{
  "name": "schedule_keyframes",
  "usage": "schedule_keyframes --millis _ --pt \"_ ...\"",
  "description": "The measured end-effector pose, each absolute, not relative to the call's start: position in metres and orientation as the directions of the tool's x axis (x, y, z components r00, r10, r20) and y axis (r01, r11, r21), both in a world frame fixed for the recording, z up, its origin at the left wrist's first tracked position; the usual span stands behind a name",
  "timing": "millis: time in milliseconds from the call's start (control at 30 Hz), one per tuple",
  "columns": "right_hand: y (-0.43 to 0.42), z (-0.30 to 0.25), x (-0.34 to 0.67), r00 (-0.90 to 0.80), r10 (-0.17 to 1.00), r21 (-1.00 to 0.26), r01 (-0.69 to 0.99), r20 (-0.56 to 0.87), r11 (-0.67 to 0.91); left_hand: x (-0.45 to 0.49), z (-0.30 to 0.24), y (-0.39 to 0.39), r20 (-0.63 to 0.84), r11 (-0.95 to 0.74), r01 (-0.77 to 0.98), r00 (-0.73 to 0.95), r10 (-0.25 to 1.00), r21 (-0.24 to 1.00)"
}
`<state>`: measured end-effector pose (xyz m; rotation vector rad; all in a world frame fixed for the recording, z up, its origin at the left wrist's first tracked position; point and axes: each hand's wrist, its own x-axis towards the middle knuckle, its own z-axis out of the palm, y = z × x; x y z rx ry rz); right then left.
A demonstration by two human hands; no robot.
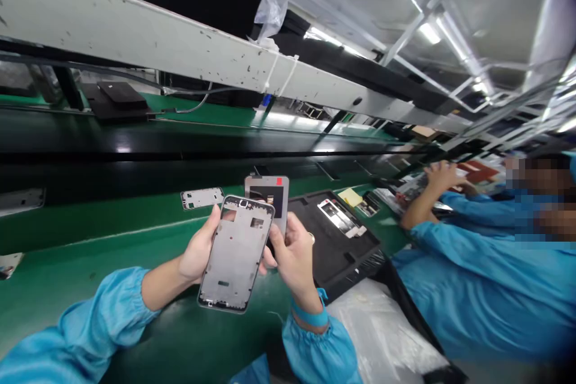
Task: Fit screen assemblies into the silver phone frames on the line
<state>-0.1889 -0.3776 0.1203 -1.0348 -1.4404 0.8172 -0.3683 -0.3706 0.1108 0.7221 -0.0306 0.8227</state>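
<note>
Mid-frame, the left hand (198,252) is gripping a grey phone frame (236,255) by its edge, fingers wrapped shut. Just right, the right hand (294,258) is clamping a second panel (270,198) behind it. Looks like pairing the two parts; lining them up squarely seems the tricky bit.

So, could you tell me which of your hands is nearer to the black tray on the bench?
Right. The right hand holds a phone part just beside the black tray; the left hand is farther off, gripping the grey phone frame.
</note>
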Motion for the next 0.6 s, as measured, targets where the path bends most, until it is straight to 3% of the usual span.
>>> schedule_keyframes --millis 100,233,467,600 --pt "-0.381 0.127 -0.190 0.218 0.805 -0.828 0.267 0.551 0.494 -0.365 0.103 -0.370 0.266 0.333 -0.652 0.644 0.717 0.682" --pt "-0.385 0.138 -0.189 0.183 0.763 -0.778 0.266 0.620 0.569 -0.362 0.103 -0.373 0.347 0.005 -0.581 0.492 0.798 0.814" --pt "-0.380 0.136 -0.200 0.173 0.789 -0.807 0.170 0.589 0.565 -0.349 0.094 -0.375 0.519 -0.332 -0.495 0.308 0.797 0.803" --pt "-0.375 0.134 -0.207 0.241 0.794 -0.829 0.106 0.558 0.550 -0.346 0.078 -0.371 0.636 -0.570 -0.283 0.316 0.704 0.771"
